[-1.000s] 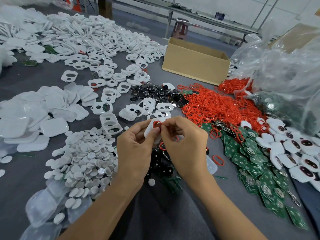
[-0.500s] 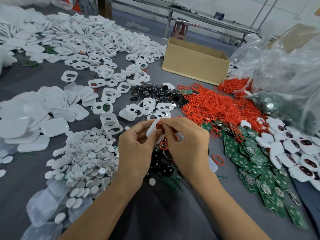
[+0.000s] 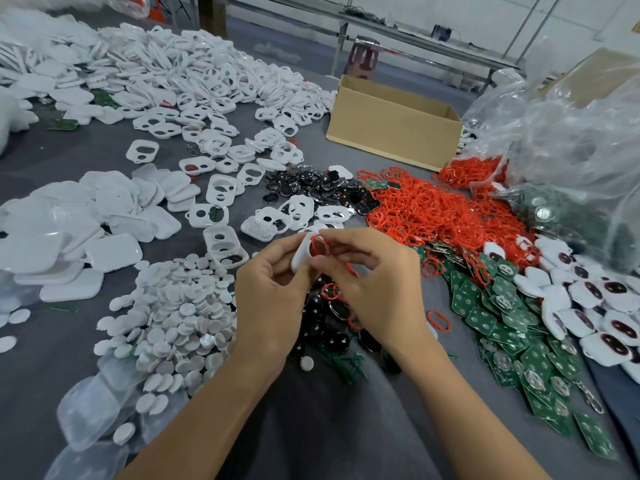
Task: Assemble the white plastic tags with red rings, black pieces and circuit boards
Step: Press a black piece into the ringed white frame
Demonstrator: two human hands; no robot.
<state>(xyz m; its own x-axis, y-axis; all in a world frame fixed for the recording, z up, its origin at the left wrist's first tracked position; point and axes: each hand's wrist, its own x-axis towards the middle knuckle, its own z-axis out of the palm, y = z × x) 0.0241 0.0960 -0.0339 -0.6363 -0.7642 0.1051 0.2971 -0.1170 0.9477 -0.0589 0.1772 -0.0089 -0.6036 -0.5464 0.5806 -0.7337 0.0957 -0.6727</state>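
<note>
My left hand holds a white plastic tag tilted on edge above the table's middle. A red ring sits at the tag's upper opening, and the fingertips of my right hand pinch it there. A second red ring hangs from my right fingers. Under my hands lies a pile of black pieces. Loose red rings are heaped to the right, with green circuit boards in front of them.
White tag frames cover the far left; white covers and round white discs lie at the left. A cardboard box stands behind. Clear plastic bags bulge at the right, finished tags below them.
The white tag has turned more on edge in my left hand, and my right fingers have worked the red ring further along its opening. Both hands stay in the same place.
</note>
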